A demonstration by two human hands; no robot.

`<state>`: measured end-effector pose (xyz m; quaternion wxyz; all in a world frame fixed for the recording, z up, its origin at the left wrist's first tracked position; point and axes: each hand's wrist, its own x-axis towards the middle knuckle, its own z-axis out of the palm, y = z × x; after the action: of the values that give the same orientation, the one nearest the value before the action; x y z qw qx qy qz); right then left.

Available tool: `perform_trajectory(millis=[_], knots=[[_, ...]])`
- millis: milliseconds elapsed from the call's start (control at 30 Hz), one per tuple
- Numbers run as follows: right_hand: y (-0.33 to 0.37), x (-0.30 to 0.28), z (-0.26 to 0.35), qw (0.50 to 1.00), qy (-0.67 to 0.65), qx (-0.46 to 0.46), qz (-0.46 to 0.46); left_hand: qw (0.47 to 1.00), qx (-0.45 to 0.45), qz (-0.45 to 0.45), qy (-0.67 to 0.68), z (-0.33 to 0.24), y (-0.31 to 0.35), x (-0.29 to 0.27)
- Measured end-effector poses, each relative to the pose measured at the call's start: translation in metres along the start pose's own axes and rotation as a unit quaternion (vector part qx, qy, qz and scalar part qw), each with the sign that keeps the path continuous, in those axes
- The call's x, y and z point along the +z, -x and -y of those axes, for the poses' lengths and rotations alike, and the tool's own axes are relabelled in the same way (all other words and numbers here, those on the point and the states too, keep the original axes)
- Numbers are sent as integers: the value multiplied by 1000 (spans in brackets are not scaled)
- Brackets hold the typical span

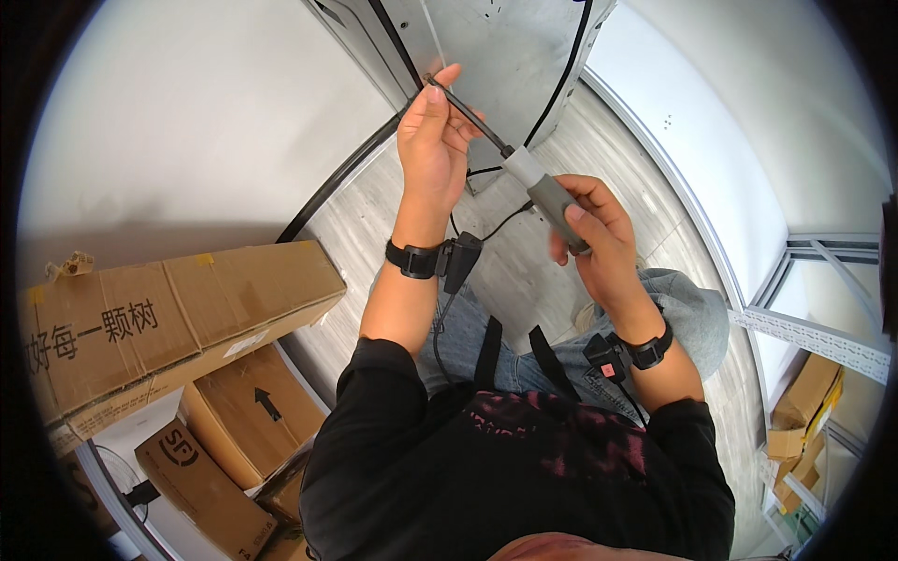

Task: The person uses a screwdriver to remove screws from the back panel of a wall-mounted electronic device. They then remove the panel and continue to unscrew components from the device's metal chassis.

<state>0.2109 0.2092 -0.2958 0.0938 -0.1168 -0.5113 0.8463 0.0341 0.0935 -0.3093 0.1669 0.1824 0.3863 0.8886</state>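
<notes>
A screwdriver [482,131] with a grey handle and long dark shaft slants up and to the left in front of me. My right hand [603,234] is wrapped around its handle. At the far end, my left hand [435,140] has thumb and forefinger closed about the shaft's tip; a small part there is too blurred to name. Just beyond the fingers stands a grey metal panel or cabinet [505,56], with a black cable [559,89] running down its face. Both wrists wear black straps with small devices.
A long cardboard box [206,309] lies to my left, with more boxes [257,411] below it. White metal shelving [823,337] holding cartons [806,393] stands at the right. A dark curved edge strip [346,173] and thin cables [505,224] run near the pale wood-look floor [636,159].
</notes>
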Motion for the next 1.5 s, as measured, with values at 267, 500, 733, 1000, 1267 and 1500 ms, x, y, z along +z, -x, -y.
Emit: perform_trajectory(millis=[267,500,733,1000,1267,1500], knots=[[1,2,2,999,-12,32,-14,1000,3,0,-8,0,0,1],[1,3,1,999,-29,19,-4,1000,15,-4,-8,3,-1,-1],[1,4,2,999,-37,37,-1,1000,22,-13,-17,2,-1,0],[0,7,10,999,-36,34,-6,999,22,-28,-16,2,1,2],[10,24,24,965,233,-101,-65,999,-16,-21,-23,-8,8,12],[8,26,24,797,483,-357,-60,998,-55,14,4,-13,7,9]])
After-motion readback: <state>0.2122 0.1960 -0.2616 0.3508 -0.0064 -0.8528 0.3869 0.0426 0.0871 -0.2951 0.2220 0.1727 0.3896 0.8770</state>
